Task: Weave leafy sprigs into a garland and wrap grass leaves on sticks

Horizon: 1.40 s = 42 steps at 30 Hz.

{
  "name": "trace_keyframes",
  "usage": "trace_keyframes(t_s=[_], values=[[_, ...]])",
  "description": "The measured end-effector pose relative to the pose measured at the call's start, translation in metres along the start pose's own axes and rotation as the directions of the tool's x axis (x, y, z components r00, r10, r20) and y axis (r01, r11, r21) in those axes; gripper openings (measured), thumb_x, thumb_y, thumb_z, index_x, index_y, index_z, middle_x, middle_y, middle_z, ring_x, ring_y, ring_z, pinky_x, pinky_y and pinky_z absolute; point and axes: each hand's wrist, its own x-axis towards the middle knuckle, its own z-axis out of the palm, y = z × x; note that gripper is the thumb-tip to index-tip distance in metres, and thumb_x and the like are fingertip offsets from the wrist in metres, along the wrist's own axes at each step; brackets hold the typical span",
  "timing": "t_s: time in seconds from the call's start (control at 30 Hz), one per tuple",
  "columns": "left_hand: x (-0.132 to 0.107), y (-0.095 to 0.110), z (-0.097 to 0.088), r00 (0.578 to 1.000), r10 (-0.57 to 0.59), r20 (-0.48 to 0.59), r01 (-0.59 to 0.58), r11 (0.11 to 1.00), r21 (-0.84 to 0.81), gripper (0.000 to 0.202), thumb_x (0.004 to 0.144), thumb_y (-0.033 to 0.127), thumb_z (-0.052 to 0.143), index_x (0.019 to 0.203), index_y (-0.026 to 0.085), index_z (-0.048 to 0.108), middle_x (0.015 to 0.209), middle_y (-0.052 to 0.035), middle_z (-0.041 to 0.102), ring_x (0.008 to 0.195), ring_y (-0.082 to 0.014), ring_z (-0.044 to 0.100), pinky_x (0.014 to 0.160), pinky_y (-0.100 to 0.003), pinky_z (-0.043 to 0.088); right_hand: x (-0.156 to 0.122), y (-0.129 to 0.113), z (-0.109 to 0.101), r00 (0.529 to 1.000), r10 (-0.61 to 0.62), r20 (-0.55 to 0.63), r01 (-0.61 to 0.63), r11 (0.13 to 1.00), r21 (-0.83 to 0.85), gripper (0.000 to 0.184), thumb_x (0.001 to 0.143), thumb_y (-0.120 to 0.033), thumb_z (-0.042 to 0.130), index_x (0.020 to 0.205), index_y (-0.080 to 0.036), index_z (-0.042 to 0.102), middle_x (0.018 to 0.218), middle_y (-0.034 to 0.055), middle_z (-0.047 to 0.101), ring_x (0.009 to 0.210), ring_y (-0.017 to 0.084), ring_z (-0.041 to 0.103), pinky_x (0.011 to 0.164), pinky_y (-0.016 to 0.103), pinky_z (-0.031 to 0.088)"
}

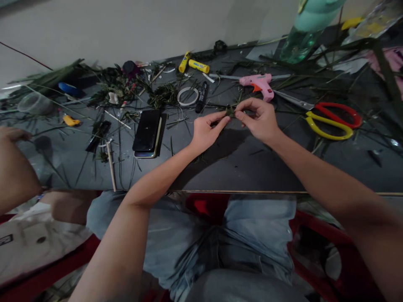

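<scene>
Between my two hands is a small dark green piece of folded leaf [230,111], held just above the dark table. My left hand [206,129] pinches its left side between thumb and fingertips. On the other side, my right hand [258,119] grips it with thumb and index finger, the other fingers curled. The leaf's exact shape is too small to make out. Just behind my right hand lies a pink glue gun [258,84] with an orange trigger. Scissors [327,117] with red and yellow handles rest to the right. A black marker [202,97] lies beyond my left hand.
Two stacked phones [147,132] lie left of my hands. A roll of tape [188,96], yellow glue sticks [198,66] and leaf scraps [162,95] are strewn behind. A green bottle [302,37] stands at the back right. Another person's arm [14,167] rests at the left.
</scene>
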Motion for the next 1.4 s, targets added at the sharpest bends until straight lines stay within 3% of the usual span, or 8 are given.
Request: trace_keyframes(t_s=[0.17,0.3,0.5,0.67,0.9,1.0,1.17,1.4], values=[[-0.001,0.004,-0.001,0.999,0.008,0.036,-0.010,0.999,0.051,0.021,0.088,0.036,0.070,0.099,0.021,0.082,0.086,-0.0023,0.081,0.077,-0.0164,0.074,0.072,-0.027,0.059,-0.007,-0.007,0.002,0.998,-0.067,0.011,0.068,0.993,-0.095,0.041,0.082,-0.050,0.078,0.115,-0.028,0.075,0.094,0.0046,0.071,0.086,0.019,0.066,0.059,0.027,0.055],[-0.002,0.006,-0.001,0.996,0.065,0.061,-0.070,0.995,0.077,0.016,0.088,0.031,0.069,0.091,0.021,0.082,0.080,-0.0013,0.080,0.071,-0.0149,0.071,0.069,-0.025,0.055,-0.008,-0.006,0.001,0.991,-0.122,0.059,0.130,0.981,-0.146,0.033,0.088,-0.051,0.071,0.110,-0.028,0.079,0.102,0.0065,0.071,0.088,0.019,0.066,0.061,0.028,0.056],[-0.003,0.005,0.001,0.996,0.069,0.063,-0.079,0.983,0.165,0.018,0.091,0.031,0.067,0.090,0.019,0.081,0.076,-0.0003,0.078,0.070,-0.0131,0.069,0.067,-0.023,0.052,-0.001,0.009,-0.002,0.975,-0.128,0.181,0.138,0.989,-0.046,0.046,0.088,-0.063,0.067,0.111,-0.026,0.081,0.101,0.0059,0.072,0.068,0.012,0.060,0.051,0.025,0.051],[-0.003,0.000,0.002,1.000,0.019,0.016,-0.020,0.997,0.073,0.025,0.092,0.034,0.066,0.107,0.018,0.080,0.090,-0.0041,0.081,0.078,-0.0149,0.074,0.073,-0.025,0.057,0.000,0.006,-0.006,0.975,-0.165,0.146,0.192,0.961,-0.198,0.039,0.090,-0.058,0.067,0.111,-0.028,0.081,0.100,0.0071,0.072,0.089,0.021,0.067,0.069,0.034,0.059],[0.001,-0.009,0.001,0.998,-0.045,-0.053,0.046,0.999,0.007,0.037,0.087,0.038,0.074,0.120,0.022,0.075,0.094,-0.0022,0.082,0.092,-0.0192,0.076,0.090,-0.033,0.061,0.005,0.017,-0.014,0.987,0.030,0.156,-0.002,0.984,-0.177,0.061,0.081,-0.041,0.079,0.137,-0.023,0.067,0.091,0.0045,0.072,0.077,0.018,0.064,0.061,0.033,0.060],[0.003,-0.014,0.001,0.996,-0.079,-0.050,0.079,0.997,-0.004,0.042,0.085,0.035,0.077,0.125,0.024,0.073,0.095,-0.0017,0.083,0.097,-0.0205,0.076,0.095,-0.036,0.060,0.008,0.016,-0.018,0.975,0.080,0.206,-0.037,0.978,-0.205,0.054,0.079,-0.029,0.078,0.132,-0.020,0.070,0.089,0.0059,0.074,0.076,0.019,0.065,0.066,0.037,0.062],[0.003,-0.015,0.004,0.994,-0.101,0.031,0.104,0.989,-0.104,0.034,0.085,0.040,0.075,0.111,0.020,0.079,0.099,-0.0061,0.082,0.097,-0.0219,0.077,0.092,-0.037,0.063,0.006,0.009,-0.018,0.966,0.060,0.252,0.023,0.949,-0.315,0.028,0.079,-0.022,0.074,0.106,-0.018,0.080,0.093,0.0089,0.076,0.085,0.023,0.071,0.085,0.043,0.061],[0.002,-0.004,0.002,0.985,-0.091,0.146,0.111,0.984,-0.140,0.025,0.087,0.035,0.073,0.102,0.016,0.080,0.085,-0.0051,0.081,0.082,-0.0183,0.076,0.078,-0.031,0.062,0.001,0.003,-0.008,0.966,-0.234,0.108,0.256,0.922,-0.291,0.024,0.086,-0.041,0.074,0.102,-0.024,0.078,0.103,0.0076,0.075,0.103,0.026,0.069,0.098,0.047,0.054]])
